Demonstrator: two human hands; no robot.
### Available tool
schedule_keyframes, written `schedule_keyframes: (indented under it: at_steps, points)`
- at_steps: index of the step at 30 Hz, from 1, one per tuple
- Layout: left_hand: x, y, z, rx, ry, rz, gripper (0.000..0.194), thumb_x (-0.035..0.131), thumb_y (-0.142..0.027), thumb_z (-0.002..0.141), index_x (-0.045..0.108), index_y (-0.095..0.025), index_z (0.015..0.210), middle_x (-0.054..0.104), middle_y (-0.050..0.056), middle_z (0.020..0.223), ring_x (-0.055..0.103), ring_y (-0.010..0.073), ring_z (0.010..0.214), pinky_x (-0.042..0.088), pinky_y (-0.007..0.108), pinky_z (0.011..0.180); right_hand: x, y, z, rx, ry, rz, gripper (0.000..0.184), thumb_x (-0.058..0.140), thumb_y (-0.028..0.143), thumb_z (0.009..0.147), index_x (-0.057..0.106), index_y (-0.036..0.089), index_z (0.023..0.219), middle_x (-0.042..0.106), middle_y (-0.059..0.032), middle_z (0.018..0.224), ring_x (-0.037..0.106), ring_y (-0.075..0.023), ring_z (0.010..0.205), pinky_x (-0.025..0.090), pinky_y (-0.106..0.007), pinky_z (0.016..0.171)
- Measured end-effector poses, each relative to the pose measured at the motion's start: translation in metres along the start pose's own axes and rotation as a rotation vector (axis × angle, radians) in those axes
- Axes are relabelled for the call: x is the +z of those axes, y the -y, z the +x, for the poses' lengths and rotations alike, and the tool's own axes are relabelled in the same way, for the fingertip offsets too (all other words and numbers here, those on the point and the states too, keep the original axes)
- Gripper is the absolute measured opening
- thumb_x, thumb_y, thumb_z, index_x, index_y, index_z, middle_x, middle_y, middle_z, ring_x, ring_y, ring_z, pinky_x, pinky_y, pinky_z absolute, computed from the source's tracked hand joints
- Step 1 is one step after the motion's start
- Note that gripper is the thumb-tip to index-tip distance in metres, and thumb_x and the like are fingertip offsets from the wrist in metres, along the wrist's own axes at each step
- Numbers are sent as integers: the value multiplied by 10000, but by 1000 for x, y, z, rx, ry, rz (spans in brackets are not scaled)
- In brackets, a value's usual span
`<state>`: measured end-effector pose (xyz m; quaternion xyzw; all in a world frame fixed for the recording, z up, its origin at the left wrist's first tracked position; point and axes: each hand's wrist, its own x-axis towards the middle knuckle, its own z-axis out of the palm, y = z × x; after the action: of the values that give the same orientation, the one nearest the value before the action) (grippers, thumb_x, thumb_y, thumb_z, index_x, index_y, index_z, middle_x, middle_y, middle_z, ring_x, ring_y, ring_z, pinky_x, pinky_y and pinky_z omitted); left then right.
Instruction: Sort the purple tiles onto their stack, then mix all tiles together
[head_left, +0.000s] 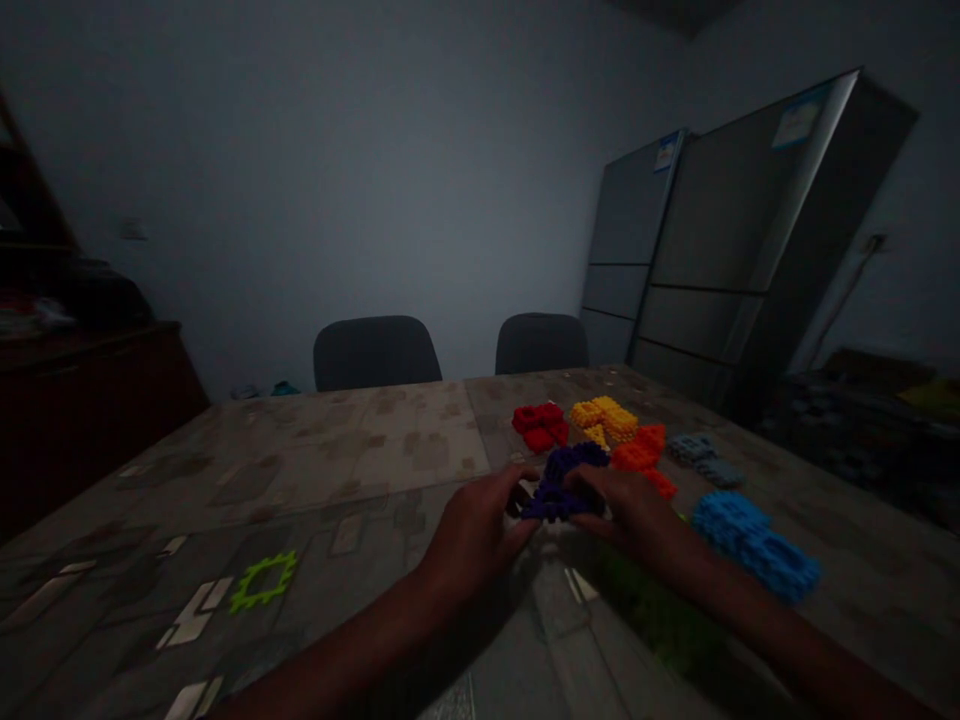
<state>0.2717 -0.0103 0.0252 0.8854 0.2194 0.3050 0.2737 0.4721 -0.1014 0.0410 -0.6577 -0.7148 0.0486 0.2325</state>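
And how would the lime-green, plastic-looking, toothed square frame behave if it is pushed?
The lime-green frame lies flat, so it should slide rather than roll. Its open middle suggests little weight; its straight sides hint at stiffness.

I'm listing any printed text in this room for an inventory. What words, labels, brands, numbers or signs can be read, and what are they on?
No text can be read.
Left sticker, on the smaller-looking fridge: too small and blurred.
Right sticker, on the larger-looking fridge: also too blurred.
Purple pieces: no lettering that I can make out.
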Motion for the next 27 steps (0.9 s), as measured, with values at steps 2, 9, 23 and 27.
schedule_keyframes:
  at_steps: [2,9,23,27]
  points:
    - [8,-2,15,27,9,5,486,676,-72,766,569,-218,1218,729,19,932,689,189,837,507,296,757,-9,-12,0,37,-3,-20,244,695,102,763,639,182,987,735,-61,933,680,-222,824,462,-279,705]
    - [17,-4,32,59,11,43,568,674,-91,773,539,-212,1312,734,44,1017,670,186,822,511,313,745,-38,-57,-6,118,-56,-80,211,644,143,785,641,189,991,751,-73,936,686,-225,817,472,-298,722]
    - [-34,32,-56,0,-156,127,304,599,-269,852,660,-293,1149,783,-1,974,732,150,745,606,282,706,-34,-126,-6,126,98,-172,143,607,76,724,616,191,809,683,-23,744,606,-198,683,371,-261,593]
    - [-45,46,-84,-27,-212,201,275,645,-355,838,701,-343,1107,792,-22,914,755,163,729,610,216,666,-30,-135,-6,98,134,-178,155,589,65,708,596,187,804,659,-11,726,567,-174,656,345,-253,586]
